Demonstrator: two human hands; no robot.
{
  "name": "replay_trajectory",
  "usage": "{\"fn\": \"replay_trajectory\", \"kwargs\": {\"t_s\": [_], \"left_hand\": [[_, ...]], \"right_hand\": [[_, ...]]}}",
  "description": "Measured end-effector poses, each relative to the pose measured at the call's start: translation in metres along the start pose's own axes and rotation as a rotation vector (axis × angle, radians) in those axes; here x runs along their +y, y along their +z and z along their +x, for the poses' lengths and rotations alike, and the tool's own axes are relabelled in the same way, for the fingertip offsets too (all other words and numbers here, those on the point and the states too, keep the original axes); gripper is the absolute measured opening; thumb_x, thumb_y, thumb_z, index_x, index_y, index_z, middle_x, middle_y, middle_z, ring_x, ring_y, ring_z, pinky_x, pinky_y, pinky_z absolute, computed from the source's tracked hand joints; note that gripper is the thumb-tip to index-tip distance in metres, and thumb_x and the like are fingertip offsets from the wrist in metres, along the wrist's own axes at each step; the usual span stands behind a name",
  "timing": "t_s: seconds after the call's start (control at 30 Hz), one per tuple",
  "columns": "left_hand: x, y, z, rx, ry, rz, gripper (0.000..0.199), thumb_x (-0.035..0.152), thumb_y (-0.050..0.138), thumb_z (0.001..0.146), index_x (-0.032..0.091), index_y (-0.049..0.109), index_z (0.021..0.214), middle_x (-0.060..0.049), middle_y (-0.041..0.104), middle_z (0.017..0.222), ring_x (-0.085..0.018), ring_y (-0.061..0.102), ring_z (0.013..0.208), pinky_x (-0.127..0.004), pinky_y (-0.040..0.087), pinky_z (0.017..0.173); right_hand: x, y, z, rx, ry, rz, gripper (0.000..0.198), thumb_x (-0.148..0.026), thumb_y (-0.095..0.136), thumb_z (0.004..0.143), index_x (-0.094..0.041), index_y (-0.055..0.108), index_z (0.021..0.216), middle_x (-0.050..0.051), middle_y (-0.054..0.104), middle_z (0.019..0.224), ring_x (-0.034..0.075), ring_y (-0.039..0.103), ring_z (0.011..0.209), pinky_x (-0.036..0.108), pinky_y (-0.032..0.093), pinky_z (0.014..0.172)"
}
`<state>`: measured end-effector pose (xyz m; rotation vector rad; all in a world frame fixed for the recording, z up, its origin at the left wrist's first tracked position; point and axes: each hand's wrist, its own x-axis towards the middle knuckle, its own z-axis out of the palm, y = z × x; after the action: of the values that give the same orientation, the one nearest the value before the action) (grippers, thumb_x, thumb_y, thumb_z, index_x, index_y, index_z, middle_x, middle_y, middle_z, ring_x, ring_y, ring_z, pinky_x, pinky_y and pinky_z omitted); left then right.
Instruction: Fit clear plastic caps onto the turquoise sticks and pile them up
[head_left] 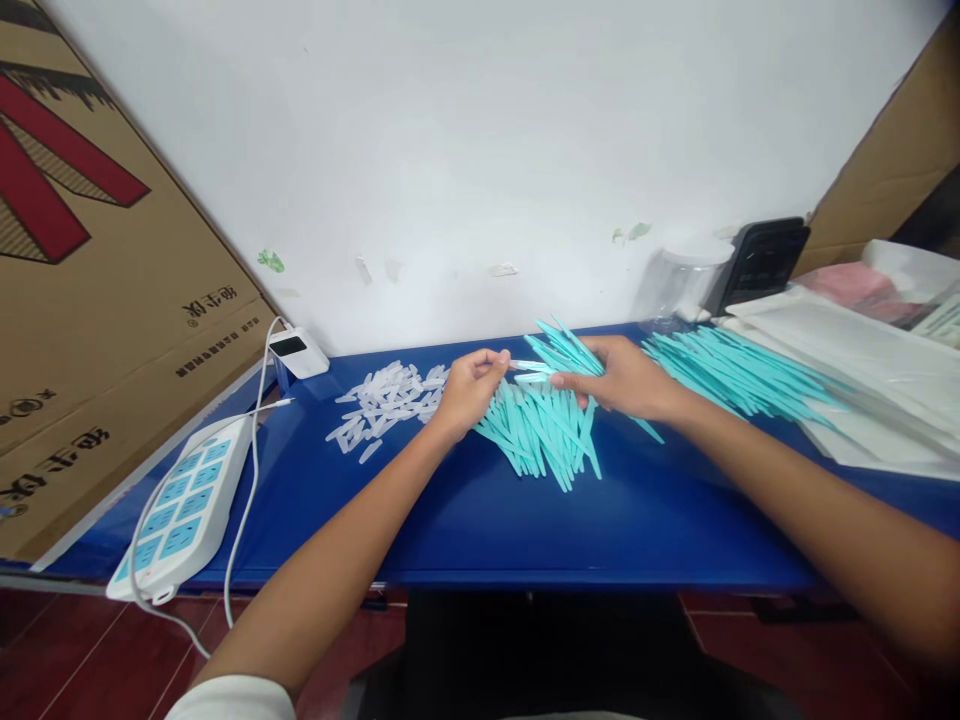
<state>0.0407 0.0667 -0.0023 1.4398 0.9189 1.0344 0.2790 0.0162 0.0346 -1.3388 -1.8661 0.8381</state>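
Observation:
My right hand [619, 378] is closed around a bundle of slim teal sticks [564, 350], which fan out past its fingers to the left and upward. With thumb and forefinger, my left hand [472, 388] pinches a small translucent cap [523, 365] at the end of one stick. Whether the cap is fully on the stick is too small to tell. Beneath both hands lies a loose pile of teal sticks [544, 435] on the blue table. A heap of translucent caps [394, 398] spreads out left of my left hand.
Another pile of teal sticks [739, 372] lies right of my right hand, partly over white plastic bags [885, 400]. A clear jar [686, 280] and a black device [761, 262] stand behind. At left are a power strip [184, 500], a white gadget [298, 352], cables and a cardboard box [112, 300].

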Motion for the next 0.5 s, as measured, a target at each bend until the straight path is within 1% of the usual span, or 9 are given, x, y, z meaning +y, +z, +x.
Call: {"fn": "replay_trajectory", "kwargs": {"t_s": [0.1,0.13,0.27,0.5], "left_hand": [[-0.0005,-0.0002,-0.0004,0.033,0.191,0.181,0.048,0.062,0.074,0.088,0.014,0.070,0.082,0.005,0.046,0.059,-0.007,0.031,0.050,-0.022,0.021,0.050],[0.0006,0.0005,-0.0016,0.031,0.212,0.206,0.048,0.062,0.073,0.088,0.014,0.069,0.079,0.004,0.046,0.059,-0.007,0.032,0.051,-0.023,0.022,0.051],[0.0060,0.0038,-0.0066,0.008,0.219,0.222,0.047,0.060,0.072,0.089,0.015,0.066,0.076,0.005,0.044,0.058,-0.008,0.031,0.052,-0.023,0.021,0.052],[0.0065,0.0049,-0.0086,-0.030,0.201,0.224,0.048,0.061,0.072,0.088,0.015,0.066,0.076,0.003,0.049,0.061,-0.009,0.034,0.055,-0.023,0.023,0.053]], "right_hand": [[-0.0033,0.0005,-0.0005,-0.011,-0.008,-0.018,0.040,-0.060,0.075,0.085,-0.021,0.065,0.083,-0.001,0.067,0.058,0.016,0.058,0.048,0.029,0.044,0.051],[-0.0043,0.0009,-0.0007,-0.010,-0.016,-0.025,0.039,-0.059,0.076,0.085,-0.021,0.065,0.082,-0.001,0.067,0.057,0.017,0.059,0.049,0.029,0.045,0.052],[-0.0052,0.0011,-0.0015,0.017,-0.048,-0.018,0.037,-0.054,0.077,0.084,-0.022,0.062,0.077,-0.002,0.065,0.056,0.018,0.062,0.054,0.030,0.048,0.058],[-0.0027,-0.0025,-0.0016,-0.009,-0.050,-0.006,0.036,-0.053,0.079,0.083,-0.022,0.061,0.076,-0.002,0.064,0.056,0.019,0.063,0.055,0.031,0.048,0.058]]}}
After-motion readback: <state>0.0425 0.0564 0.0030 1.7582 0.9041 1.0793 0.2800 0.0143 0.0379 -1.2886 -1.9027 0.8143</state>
